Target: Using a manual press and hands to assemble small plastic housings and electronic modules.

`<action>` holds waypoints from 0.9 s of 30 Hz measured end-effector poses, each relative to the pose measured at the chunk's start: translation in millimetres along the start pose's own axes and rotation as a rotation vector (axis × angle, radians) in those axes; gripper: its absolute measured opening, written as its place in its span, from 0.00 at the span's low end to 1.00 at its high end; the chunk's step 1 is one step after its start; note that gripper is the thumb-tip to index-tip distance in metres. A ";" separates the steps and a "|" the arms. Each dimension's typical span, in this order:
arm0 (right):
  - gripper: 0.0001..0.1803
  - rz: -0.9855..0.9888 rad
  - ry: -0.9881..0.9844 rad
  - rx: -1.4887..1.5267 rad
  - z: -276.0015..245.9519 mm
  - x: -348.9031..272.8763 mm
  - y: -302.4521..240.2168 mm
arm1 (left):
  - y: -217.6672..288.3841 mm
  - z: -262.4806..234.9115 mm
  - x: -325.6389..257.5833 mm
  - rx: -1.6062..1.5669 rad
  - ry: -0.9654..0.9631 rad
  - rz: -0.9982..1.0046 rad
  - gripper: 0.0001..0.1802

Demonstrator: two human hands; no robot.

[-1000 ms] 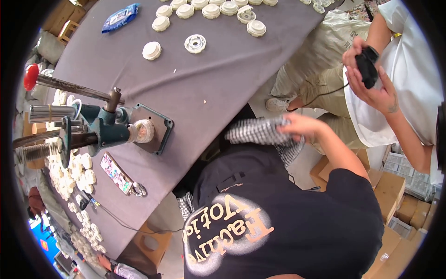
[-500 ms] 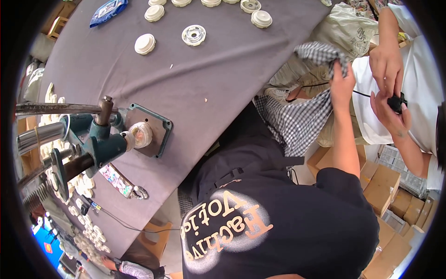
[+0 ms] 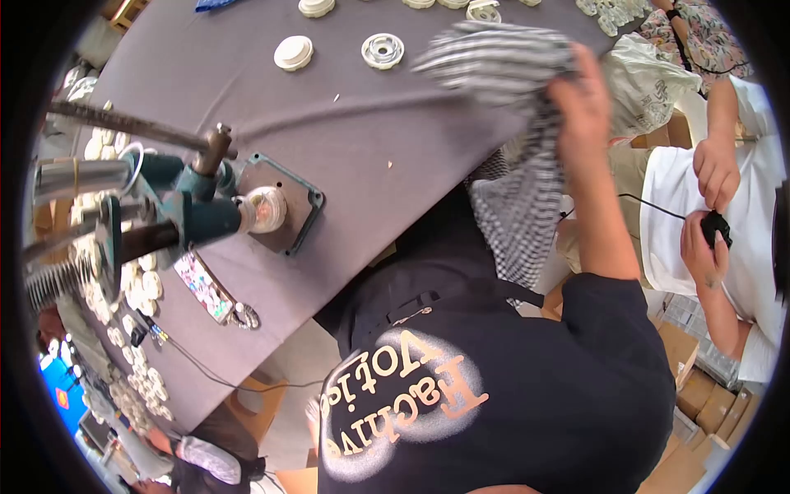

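My right hand [image 3: 583, 103] is raised over the table's right edge, its fingers closed on a black-and-white checked cloth [image 3: 522, 202]. The upper part of this cloth is bunched and smeared by motion above the grey tablecloth. Its lower part hangs down beside my dark trousers. My left hand does not show. On the table to the left stands a green hand press [image 3: 193, 210] with a long metal lever. A clear round part [image 3: 267, 208] sits on its square base plate [image 3: 298, 235].
White round caps [image 3: 294, 53] and a metallic-centred one [image 3: 383, 51] lie on the grey tablecloth [image 3: 346, 156]. Many pale parts [image 3: 144, 284] cover its left side. A patterned strap [image 3: 206, 288] lies near the press. A person in white [image 3: 683, 198] holds a small black object [image 3: 716, 229] at right.
My right hand has swung up and left with the checked cloth, which now reaches over the table. The view has shifted slightly. The person in white still holds the black object.
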State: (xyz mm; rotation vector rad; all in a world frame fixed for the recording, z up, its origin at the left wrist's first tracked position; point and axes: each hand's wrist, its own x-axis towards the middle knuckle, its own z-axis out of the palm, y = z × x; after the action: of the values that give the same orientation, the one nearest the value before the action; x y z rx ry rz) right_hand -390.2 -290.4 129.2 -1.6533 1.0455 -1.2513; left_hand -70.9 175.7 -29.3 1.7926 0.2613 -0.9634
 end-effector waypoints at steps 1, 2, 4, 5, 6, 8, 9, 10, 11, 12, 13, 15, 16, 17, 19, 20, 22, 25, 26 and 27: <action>0.23 0.079 -0.102 0.084 16.3 -7.2 10.1 | 2.1 -4.8 -3.5 -0.009 0.008 0.003 0.13; 0.24 -0.018 -0.275 -0.022 33.1 -14.4 2.4 | 3.4 -8.2 -9.2 -0.018 0.014 0.007 0.13; 0.19 -0.109 -0.590 0.039 68.6 -37.4 20.5 | 24.9 28.9 24.2 0.031 -0.221 -0.083 0.13; 0.19 -0.044 -0.834 0.025 82.4 -48.9 16.1 | 25.3 48.2 39.5 0.185 -0.333 -0.033 0.15; 0.20 0.021 -1.011 0.112 92.3 -66.8 23.1 | 25.0 69.3 44.8 0.291 -0.427 -0.003 0.16; 0.20 0.016 -1.171 0.126 105.9 -105.7 42.2 | 3.7 101.5 50.7 0.756 -0.493 0.274 0.17; 0.20 0.011 -1.211 0.111 108.5 -121.3 50.7 | 3.9 127.1 32.7 0.807 -0.570 0.516 0.17; 0.20 0.088 -1.197 0.123 110.3 -136.3 57.3 | 5.2 142.5 35.3 1.099 -0.563 0.642 0.17; 0.20 0.167 -1.185 0.138 112.8 -148.8 63.7 | 6.5 154.8 36.7 1.391 -0.541 0.765 0.16; 0.20 0.170 -1.176 0.132 121.0 -160.3 74.5 | -0.3 160.2 49.2 1.262 -0.578 0.891 0.17; 0.19 0.137 -1.103 0.118 133.6 -171.0 85.6 | -8.8 161.1 65.5 1.124 -0.610 1.005 0.19; 0.18 0.110 -1.016 0.086 142.3 -177.5 87.7 | -26.2 164.5 95.5 1.583 -0.604 0.929 0.24; 0.18 0.101 -0.994 -0.006 139.5 -176.0 79.3 | -39.6 167.4 119.0 1.429 -0.637 0.743 0.24; 0.18 0.080 -0.988 -0.084 142.3 -177.1 72.7 | -45.2 162.4 133.8 1.270 -0.637 0.551 0.24; 0.16 -0.038 -0.873 -0.061 137.5 -184.1 80.4 | -41.1 163.6 140.4 1.146 -0.778 0.548 0.23; 0.15 -0.012 -0.925 -0.080 134.0 -183.2 79.0 | -40.7 161.9 141.3 1.001 -0.885 0.524 0.22; 0.16 0.118 -0.945 -0.157 126.0 -181.9 84.6 | -13.1 176.5 96.6 0.751 -0.972 0.276 0.23; 0.17 -0.003 -0.945 -0.281 140.5 -197.6 95.1 | 16.2 157.8 44.4 0.149 -1.091 -0.029 0.34; 0.17 -0.027 -1.033 -0.312 146.2 -201.3 93.5 | 11.3 161.1 45.7 0.013 -1.045 -0.119 0.36; 0.20 -0.057 -1.097 -0.317 149.5 -211.6 99.0 | 8.3 163.5 46.9 0.143 -0.863 -0.205 0.33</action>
State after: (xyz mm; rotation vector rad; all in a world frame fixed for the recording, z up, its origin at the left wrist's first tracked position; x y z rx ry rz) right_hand -294.9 -109.9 -58.7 -2.1796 0.4894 -0.0634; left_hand -115.1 19.2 -80.0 1.3291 -0.1807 -1.8347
